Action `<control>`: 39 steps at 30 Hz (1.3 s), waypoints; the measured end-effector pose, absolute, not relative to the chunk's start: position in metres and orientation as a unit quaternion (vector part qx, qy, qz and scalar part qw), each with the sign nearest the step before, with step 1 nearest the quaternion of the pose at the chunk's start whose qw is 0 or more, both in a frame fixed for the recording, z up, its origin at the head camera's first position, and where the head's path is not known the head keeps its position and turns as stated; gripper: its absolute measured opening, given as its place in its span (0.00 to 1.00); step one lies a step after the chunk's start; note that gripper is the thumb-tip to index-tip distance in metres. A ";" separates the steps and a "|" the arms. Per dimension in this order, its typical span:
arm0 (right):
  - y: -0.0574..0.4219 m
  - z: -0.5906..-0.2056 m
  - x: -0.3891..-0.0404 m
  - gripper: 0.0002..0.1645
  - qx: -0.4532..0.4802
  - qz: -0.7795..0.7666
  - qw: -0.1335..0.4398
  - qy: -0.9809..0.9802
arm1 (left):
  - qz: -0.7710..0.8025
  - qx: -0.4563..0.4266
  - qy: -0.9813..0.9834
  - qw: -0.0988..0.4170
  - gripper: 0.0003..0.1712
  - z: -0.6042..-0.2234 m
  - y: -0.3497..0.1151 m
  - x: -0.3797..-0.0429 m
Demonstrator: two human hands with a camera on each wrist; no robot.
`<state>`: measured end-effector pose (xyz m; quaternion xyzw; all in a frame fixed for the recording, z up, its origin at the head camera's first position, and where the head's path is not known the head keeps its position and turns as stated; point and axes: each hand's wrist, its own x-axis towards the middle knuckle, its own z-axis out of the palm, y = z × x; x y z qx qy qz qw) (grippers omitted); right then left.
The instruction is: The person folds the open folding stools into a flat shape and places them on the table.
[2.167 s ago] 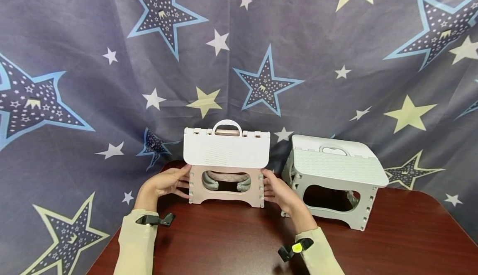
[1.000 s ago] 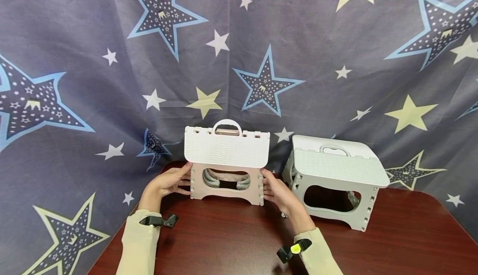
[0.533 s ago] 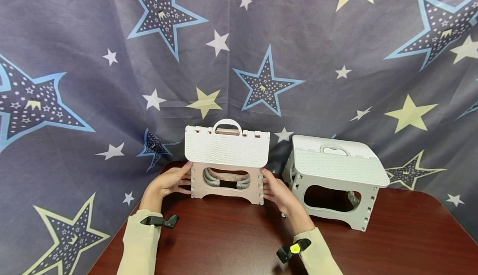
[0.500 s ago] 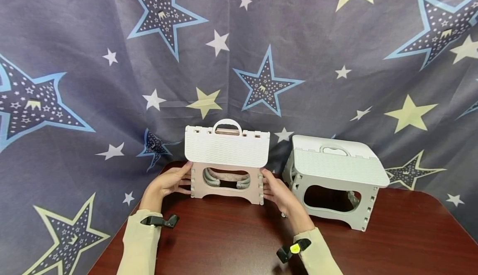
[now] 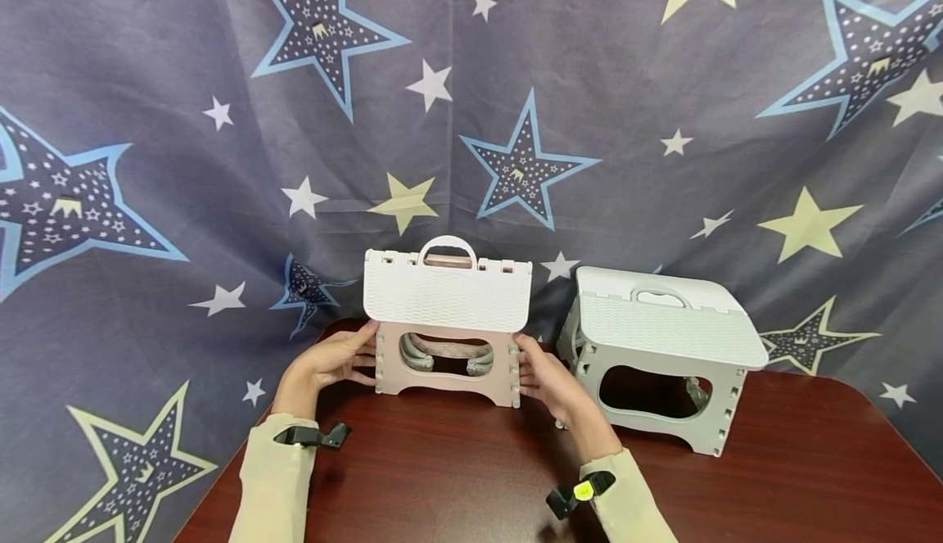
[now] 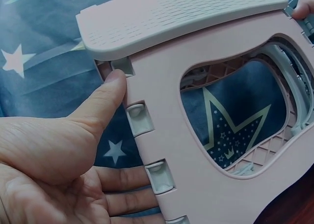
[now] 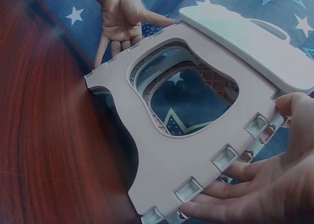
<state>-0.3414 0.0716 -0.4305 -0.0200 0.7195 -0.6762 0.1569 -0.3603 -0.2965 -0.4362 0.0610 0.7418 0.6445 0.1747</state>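
A pink and white folding stool [image 5: 446, 296] stands partly folded at the back of the table, its white seat halves sloping down from the carry handle [image 5: 450, 242]. At its left side, my left hand [image 5: 335, 359] holds the leg panel, thumb on the front upper corner and fingers along the hinged edge. My right hand [image 5: 551, 379] grips the opposite side, thumb near the seat's underside and fingers reaching behind the edge. In the left wrist view, grey-white hinges [image 6: 160, 176] line the pink panel. Through its oval opening, folded inner parts show.
To the right stands a second, grey-green folding stool [image 5: 666, 326], set up higher and close to my right forearm. Both stools are on a dark red-brown table [image 5: 442, 477]. A star-patterned cloth [image 5: 221, 158] hangs right behind them.
Since the earliest frame, the stool's lower edge has shifted slightly up and away, and my left hand a little to the right. Over the last half second it has dipped back very slightly.
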 end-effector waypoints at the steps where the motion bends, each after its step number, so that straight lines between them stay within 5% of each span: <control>1: 0.072 -0.430 -0.341 0.40 -0.021 -0.676 0.159 0.720 | 0.646 0.069 0.738 0.180 0.42 -0.436 -0.297 -0.360; 13: 0.077 -0.420 -0.335 0.36 -0.051 -0.659 0.201 0.724 | 0.656 0.106 0.717 0.213 0.34 -0.433 -0.304 -0.356; 39: 0.076 -0.428 -0.339 0.43 -0.037 -0.670 0.173 0.721 | 0.639 0.052 0.748 0.170 0.44 -0.435 -0.295 -0.358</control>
